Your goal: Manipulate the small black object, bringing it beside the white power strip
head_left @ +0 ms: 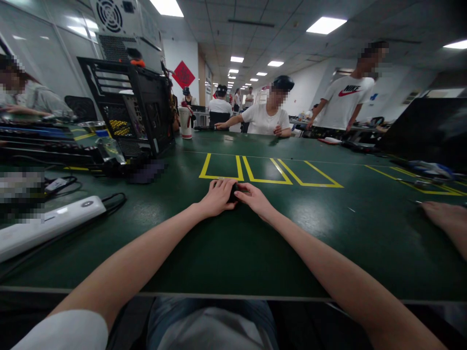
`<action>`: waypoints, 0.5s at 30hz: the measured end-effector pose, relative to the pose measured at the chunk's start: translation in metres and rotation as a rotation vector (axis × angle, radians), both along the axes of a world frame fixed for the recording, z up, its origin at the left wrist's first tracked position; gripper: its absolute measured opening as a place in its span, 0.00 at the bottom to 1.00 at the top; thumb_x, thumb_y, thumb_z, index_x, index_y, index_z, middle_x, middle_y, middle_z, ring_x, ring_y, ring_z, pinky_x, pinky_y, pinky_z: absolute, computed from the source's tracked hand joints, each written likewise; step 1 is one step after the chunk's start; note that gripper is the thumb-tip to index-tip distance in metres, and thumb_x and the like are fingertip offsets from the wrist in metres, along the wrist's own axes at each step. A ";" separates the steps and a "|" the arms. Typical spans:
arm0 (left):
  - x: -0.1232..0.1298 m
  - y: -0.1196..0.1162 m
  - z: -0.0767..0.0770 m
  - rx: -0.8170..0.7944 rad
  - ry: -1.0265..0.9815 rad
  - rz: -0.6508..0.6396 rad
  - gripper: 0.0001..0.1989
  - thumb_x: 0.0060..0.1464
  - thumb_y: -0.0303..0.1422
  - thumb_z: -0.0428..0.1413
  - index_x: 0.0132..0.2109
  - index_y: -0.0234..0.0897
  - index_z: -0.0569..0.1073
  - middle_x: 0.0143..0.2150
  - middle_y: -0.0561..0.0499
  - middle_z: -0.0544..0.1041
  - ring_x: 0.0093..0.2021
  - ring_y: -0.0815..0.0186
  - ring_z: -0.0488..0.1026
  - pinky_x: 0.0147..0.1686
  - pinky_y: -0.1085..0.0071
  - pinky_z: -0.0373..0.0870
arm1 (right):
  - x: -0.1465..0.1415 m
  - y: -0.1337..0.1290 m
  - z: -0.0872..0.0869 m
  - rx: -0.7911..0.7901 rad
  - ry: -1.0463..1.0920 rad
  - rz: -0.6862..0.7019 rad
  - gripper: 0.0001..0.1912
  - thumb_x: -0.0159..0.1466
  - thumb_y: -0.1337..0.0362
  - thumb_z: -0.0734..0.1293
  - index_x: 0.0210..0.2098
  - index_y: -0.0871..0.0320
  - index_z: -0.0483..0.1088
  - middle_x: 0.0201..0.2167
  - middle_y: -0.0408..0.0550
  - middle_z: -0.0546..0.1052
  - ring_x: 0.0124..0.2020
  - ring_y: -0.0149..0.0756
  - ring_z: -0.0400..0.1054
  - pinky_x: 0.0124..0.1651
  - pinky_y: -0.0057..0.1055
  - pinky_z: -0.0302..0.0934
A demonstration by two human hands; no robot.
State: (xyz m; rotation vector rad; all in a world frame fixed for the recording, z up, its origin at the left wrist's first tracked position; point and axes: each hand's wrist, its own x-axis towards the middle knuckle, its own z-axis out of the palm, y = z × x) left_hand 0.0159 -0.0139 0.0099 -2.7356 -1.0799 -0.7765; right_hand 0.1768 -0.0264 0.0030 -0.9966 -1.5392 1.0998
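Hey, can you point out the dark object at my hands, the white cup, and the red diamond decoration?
Dark object [232, 194]: head view, on its exposed part.
White cup [186, 125]: head view, on the middle of its side.
Red diamond decoration [183, 74]: head view, at its centre.

White power strip [54, 224] at left, open black computer case [155, 109], white cup [186, 124] beside it, red diamond [183, 74] on wall

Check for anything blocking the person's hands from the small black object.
Nothing visible blocks them: the left hand holds the small black object, and the right hand has its fingers right at the object's side.
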 end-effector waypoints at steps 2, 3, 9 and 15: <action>0.000 0.000 0.000 -0.004 0.001 -0.001 0.27 0.46 0.35 0.53 0.52 0.36 0.53 0.51 0.43 0.62 0.51 0.54 0.59 0.49 0.57 0.52 | 0.001 -0.002 -0.001 0.053 -0.009 0.049 0.15 0.51 0.62 0.67 0.37 0.57 0.62 0.39 0.46 0.68 0.40 0.33 0.66 0.47 0.38 0.60; 0.000 0.000 0.000 -0.006 0.000 -0.001 0.27 0.46 0.35 0.53 0.52 0.36 0.53 0.51 0.43 0.62 0.51 0.54 0.59 0.49 0.57 0.52 | 0.001 -0.003 -0.001 0.081 -0.008 0.058 0.15 0.51 0.63 0.67 0.37 0.57 0.62 0.39 0.45 0.68 0.41 0.33 0.65 0.48 0.37 0.59; 0.001 0.000 0.000 -0.010 -0.002 0.002 0.26 0.47 0.36 0.51 0.52 0.36 0.53 0.51 0.42 0.62 0.52 0.54 0.58 0.49 0.56 0.52 | -0.001 -0.009 -0.001 0.190 -0.027 -0.006 0.11 0.52 0.61 0.66 0.34 0.55 0.62 0.36 0.43 0.68 0.42 0.32 0.64 0.50 0.35 0.58; 0.001 0.001 0.001 -0.017 0.001 0.007 0.27 0.46 0.35 0.52 0.53 0.35 0.53 0.51 0.42 0.62 0.52 0.54 0.59 0.50 0.56 0.52 | -0.001 0.000 -0.004 0.078 -0.014 -0.065 0.18 0.51 0.61 0.67 0.40 0.57 0.62 0.40 0.47 0.68 0.41 0.34 0.65 0.47 0.37 0.59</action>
